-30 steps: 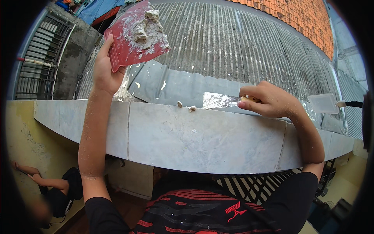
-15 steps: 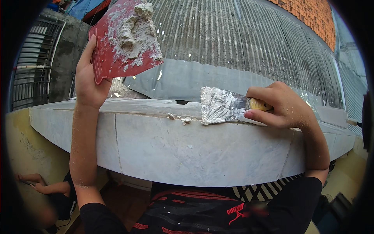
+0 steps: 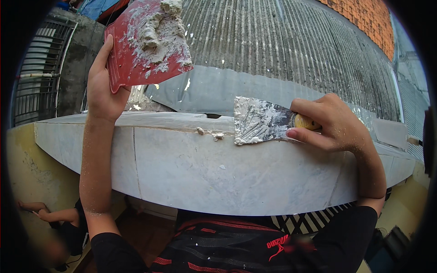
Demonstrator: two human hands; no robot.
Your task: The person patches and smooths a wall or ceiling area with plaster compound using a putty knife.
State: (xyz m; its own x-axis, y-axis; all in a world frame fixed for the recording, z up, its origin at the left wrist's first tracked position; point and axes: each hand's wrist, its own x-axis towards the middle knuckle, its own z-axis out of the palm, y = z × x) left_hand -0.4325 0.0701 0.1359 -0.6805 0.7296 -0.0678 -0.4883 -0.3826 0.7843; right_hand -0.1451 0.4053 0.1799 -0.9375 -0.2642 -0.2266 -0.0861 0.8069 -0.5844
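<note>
My left hand (image 3: 107,93) grips a red plastic plaster board (image 3: 119,54) by its edge, the thumb on the face and the other fingers hidden behind it. A thick lump of off-white plaster (image 3: 152,38) sits on that board. In my right hand (image 3: 334,123) is a putty knife (image 3: 268,119) with a yellowish handle, its wide blade pointing left and smeared with plaster. The blade is over the front edge of a pale tiled ledge (image 3: 227,177); whether it touches cannot be told. Small plaster crumbs (image 3: 217,136) lie on the ledge's edge, left of the blade.
Beyond the ledge spreads a grey corrugated roof (image 3: 255,45) with a flat grey sheet along its near side. Orange roof tiles (image 3: 364,22) show at the far right, a barred window (image 3: 38,68) at the left. Another person's arm (image 3: 59,214) is at the lower left.
The plaster board has shifted slightly up and right with my left hand. The putty knife's blade has tilted a little, its upper edge rising. Both hands keep their hold.
</note>
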